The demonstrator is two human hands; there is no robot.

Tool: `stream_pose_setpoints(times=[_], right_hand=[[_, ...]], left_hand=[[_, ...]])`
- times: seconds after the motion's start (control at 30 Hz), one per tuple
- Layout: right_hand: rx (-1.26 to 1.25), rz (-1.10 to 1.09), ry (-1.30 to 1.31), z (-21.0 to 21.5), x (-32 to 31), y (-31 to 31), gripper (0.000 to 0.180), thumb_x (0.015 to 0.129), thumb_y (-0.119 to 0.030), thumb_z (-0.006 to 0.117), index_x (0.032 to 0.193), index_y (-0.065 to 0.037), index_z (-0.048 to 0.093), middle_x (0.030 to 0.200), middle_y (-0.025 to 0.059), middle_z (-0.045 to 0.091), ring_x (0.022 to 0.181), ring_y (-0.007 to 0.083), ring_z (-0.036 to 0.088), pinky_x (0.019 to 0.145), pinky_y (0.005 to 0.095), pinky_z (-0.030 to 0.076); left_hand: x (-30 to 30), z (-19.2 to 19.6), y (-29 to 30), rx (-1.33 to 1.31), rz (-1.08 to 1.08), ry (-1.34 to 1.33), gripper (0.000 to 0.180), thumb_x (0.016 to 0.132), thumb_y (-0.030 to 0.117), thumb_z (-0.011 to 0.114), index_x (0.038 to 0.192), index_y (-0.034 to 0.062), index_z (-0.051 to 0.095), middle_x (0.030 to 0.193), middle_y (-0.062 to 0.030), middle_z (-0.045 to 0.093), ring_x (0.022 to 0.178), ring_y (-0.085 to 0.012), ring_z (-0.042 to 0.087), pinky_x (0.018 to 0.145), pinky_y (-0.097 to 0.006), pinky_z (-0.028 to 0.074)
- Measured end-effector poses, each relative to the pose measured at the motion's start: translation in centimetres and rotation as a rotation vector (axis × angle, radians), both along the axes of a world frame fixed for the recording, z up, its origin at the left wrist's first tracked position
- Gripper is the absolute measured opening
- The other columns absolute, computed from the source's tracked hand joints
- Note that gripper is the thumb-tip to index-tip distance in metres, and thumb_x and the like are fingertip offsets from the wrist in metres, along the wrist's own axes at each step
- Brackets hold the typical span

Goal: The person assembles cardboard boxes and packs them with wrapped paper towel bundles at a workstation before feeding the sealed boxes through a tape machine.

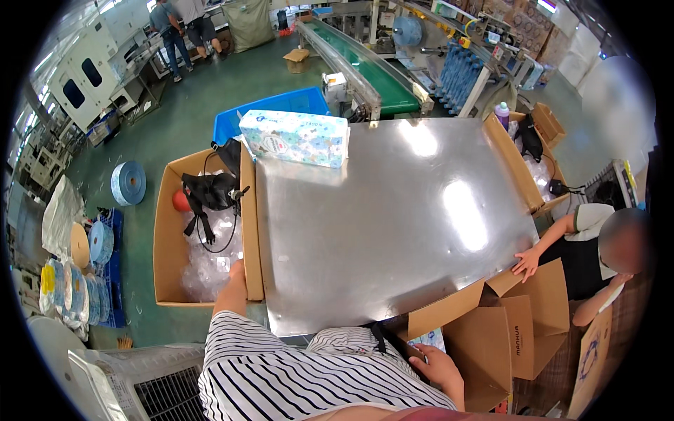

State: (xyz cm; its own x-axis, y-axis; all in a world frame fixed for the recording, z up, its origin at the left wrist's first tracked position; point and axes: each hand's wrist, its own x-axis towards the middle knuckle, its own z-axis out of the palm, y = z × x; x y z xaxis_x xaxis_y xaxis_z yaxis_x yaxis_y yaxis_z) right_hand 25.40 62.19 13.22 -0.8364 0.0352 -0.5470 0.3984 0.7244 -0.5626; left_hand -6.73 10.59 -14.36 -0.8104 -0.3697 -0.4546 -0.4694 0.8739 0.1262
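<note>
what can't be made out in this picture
All in the head view:
- Left hand: its fingers are too foreshortened to show what they hold, if anything.
- Dark object by the right hand: partly covered by the fingers, too unclear to name.
- Blue bin: its inside is mostly hidden by the patterned pack.
- Left carton: black straps hide what lies beneath them.

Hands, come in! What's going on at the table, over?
Left hand at left box. Right hand by another box, grip unclear. Flowered pack on table. Co-worker's hand at table edge.
</note>
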Motion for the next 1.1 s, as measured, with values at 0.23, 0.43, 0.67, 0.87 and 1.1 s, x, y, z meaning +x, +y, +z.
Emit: stream_pose_setpoints(times=[0.23,0.43,0.67,0.87,1.1], right_hand=[[0.005,-0.056,0.035,0.0,1.7,0.5,0.054,0.086,-0.043,0.058,0.123,-0.003,0.056,0.119,0.0219,0.058,0.112,0.0360,0.053,0.094,0.0394,0.043],[0.007,-0.047,0.082,-0.5,2.7,0.7,0.055,0.086,-0.043,0.058,0.123,-0.002,0.055,0.119,0.0222,0.058,0.113,0.0364,0.053,0.094,0.0397,0.043],[-0.019,-0.019,0.123,-0.2,3.4,1.0,0.056,0.086,-0.043,0.058,0.124,-0.002,0.054,0.119,0.0216,0.058,0.112,0.0359,0.054,0.094,0.0391,0.043],[-0.010,-0.042,0.114,-0.6,4.6,1.7,0.056,0.086,-0.043,0.058,0.124,-0.003,0.054,0.120,0.0209,0.058,0.113,0.0347,0.053,0.095,0.0382,0.043],[-0.025,-0.011,0.134,-0.9,5.2,2.2,0.056,0.087,-0.043,0.058,0.125,-0.002,0.053,0.121,0.0210,0.057,0.114,0.0347,0.053,0.095,0.0380,0.042]], left_hand=[[-1.0,10.6,2.0,-0.202,0.082,0.180,0.045,0.072,0.035,0.078,0.101,0.0032,0.064,0.103,-0.0175,0.066,0.097,-0.0325,0.064,0.082,-0.042,0.052],[-0.5,12.9,-0.4,-0.108,0.230,0.373,0.044,0.066,0.031,0.082,0.094,0.0030,0.065,0.098,-0.0172,0.067,0.094,-0.0338,0.065,0.078,-0.043,0.052],[0.2,16.0,-2.6,-0.177,0.408,0.624,0.040,0.069,0.032,0.080,0.091,0.0040,0.062,0.097,-0.0176,0.065,0.091,-0.0350,0.064,0.079,-0.045,0.050],[0.5,20.4,-3.0,-0.094,0.649,0.867,0.032,0.075,0.031,0.075,0.092,0.0074,0.062,0.093,-0.0133,0.067,0.088,-0.0341,0.064,0.076,-0.044,0.050],[1.3,19.2,-6.0,-0.061,0.699,0.916,0.032,0.073,0.027,0.077,0.091,0.0044,0.063,0.093,-0.0144,0.067,0.088,-0.0333,0.064,0.077,-0.042,0.050]])
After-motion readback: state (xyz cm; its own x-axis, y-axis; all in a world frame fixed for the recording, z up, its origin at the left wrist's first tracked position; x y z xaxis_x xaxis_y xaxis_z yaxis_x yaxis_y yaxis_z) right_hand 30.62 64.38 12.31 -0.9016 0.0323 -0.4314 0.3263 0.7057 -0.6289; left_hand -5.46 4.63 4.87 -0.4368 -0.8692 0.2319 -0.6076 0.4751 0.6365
